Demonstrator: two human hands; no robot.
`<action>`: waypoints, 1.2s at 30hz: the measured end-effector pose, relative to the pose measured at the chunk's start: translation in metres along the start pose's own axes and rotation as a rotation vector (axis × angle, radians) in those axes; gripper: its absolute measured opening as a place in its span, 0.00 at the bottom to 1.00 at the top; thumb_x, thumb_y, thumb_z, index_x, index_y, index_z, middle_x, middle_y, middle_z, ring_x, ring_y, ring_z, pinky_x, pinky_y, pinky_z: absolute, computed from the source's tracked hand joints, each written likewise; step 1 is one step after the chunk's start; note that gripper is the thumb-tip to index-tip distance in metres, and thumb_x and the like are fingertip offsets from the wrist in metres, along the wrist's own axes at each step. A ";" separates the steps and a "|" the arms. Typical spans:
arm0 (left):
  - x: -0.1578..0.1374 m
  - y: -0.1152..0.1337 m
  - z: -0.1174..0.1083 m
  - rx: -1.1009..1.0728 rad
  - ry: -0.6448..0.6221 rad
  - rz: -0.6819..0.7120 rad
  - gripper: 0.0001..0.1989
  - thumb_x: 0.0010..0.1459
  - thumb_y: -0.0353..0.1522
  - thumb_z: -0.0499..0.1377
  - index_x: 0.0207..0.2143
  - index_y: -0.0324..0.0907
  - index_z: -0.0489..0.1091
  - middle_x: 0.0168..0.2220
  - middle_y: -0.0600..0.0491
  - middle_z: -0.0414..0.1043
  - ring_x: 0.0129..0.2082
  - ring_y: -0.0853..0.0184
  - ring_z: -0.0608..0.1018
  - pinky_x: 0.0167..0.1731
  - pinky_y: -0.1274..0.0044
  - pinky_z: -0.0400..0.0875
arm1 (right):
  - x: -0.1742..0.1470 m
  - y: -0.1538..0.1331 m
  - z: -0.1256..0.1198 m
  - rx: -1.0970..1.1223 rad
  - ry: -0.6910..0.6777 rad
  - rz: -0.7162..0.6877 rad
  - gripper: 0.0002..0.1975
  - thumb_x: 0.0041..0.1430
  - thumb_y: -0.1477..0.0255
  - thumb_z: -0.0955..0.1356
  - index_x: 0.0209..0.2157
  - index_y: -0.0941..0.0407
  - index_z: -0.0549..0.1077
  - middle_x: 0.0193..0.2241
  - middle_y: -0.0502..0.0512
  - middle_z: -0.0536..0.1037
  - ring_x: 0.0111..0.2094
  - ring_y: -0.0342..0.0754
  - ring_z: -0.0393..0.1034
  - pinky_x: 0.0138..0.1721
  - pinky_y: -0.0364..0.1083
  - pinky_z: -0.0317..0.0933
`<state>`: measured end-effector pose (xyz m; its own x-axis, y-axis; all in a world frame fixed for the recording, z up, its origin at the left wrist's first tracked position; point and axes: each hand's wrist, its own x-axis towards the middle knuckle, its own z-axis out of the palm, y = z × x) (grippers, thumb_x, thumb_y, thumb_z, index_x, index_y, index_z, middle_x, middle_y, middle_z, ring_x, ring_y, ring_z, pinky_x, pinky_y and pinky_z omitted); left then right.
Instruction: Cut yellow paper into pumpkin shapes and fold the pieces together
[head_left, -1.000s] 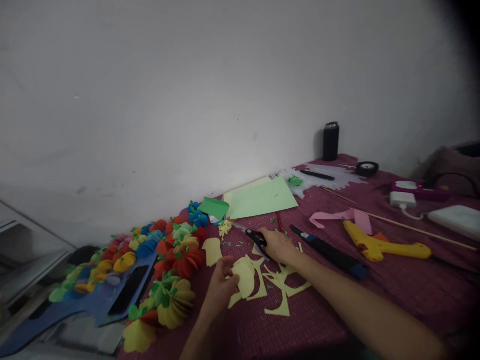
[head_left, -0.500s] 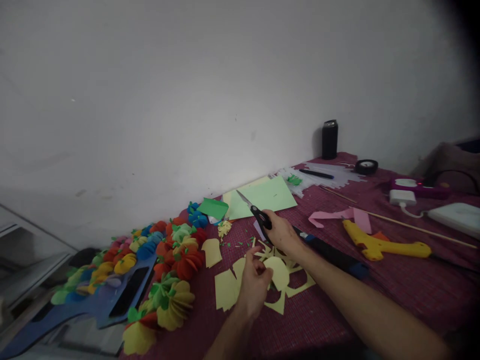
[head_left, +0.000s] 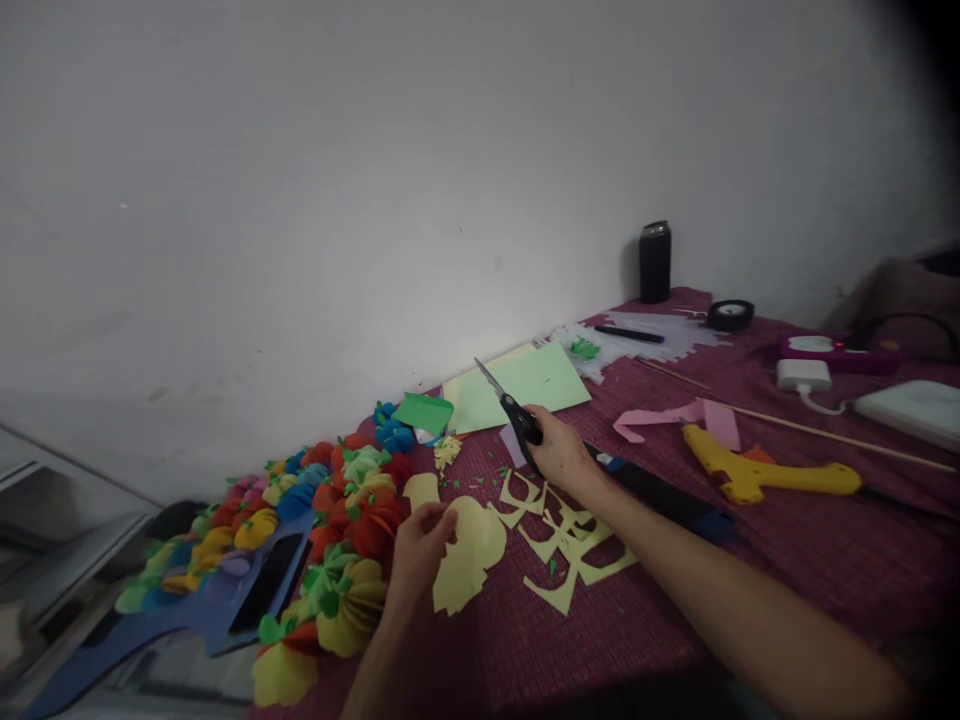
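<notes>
My right hand (head_left: 559, 445) grips a pair of black-handled scissors (head_left: 519, 415), their blades pointing up and to the left over the pale green paper (head_left: 525, 385). Between the thumb and fingers of my left hand (head_left: 424, 550) is a rounded pale yellow paper cutout (head_left: 471, 525), held over other yellow paper pieces (head_left: 454, 590). Right of it lie yellow paper offcuts (head_left: 570, 545) with curved holes cut from them. Folded paper pumpkins (head_left: 375, 515) in several colours crowd the area left of my left hand.
A yellow glue gun (head_left: 765, 475), pink paper strip (head_left: 660, 415) and thin wooden stick (head_left: 832, 432) lie on the right. Behind are glue sticks (head_left: 675, 345), a pen (head_left: 630, 333), black tape roll (head_left: 730, 315) and dark can (head_left: 655, 262). A power strip (head_left: 847, 352) sits far right.
My left hand has moved left, carrying the round yellow cutout from above the offcuts to the yellow pieces. My right hand has stayed nearly in place with the scissors.
</notes>
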<state>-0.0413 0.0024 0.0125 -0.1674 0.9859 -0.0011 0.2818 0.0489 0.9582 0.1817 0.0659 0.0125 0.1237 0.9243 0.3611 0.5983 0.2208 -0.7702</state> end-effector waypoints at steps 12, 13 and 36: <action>0.002 -0.026 0.013 0.352 0.028 0.146 0.08 0.43 0.35 0.59 0.26 0.42 0.72 0.21 0.54 0.70 0.22 0.69 0.68 0.25 0.79 0.59 | -0.008 -0.002 0.007 0.026 -0.061 -0.092 0.19 0.51 0.77 0.63 0.47 0.55 0.64 0.35 0.56 0.76 0.36 0.50 0.70 0.34 0.42 0.58; 0.001 -0.024 0.010 0.395 0.054 0.176 0.09 0.43 0.35 0.59 0.29 0.43 0.72 0.23 0.53 0.70 0.23 0.68 0.69 0.27 0.78 0.60 | -0.008 -0.001 0.008 0.034 -0.060 -0.090 0.19 0.51 0.77 0.63 0.47 0.55 0.64 0.35 0.56 0.76 0.36 0.50 0.70 0.34 0.42 0.58; -0.046 0.016 0.087 1.080 -0.319 0.500 0.32 0.47 0.39 0.54 0.56 0.44 0.53 0.56 0.45 0.54 0.54 0.53 0.58 0.51 0.64 0.51 | -0.005 -0.006 0.000 0.207 0.026 -0.093 0.22 0.48 0.77 0.64 0.47 0.54 0.62 0.35 0.55 0.76 0.35 0.48 0.71 0.33 0.43 0.62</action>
<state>0.0528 -0.0287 0.0035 0.3787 0.9218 0.0833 0.9105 -0.3872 0.1455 0.1772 0.0603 0.0151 0.0977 0.8891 0.4473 0.4332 0.3666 -0.8234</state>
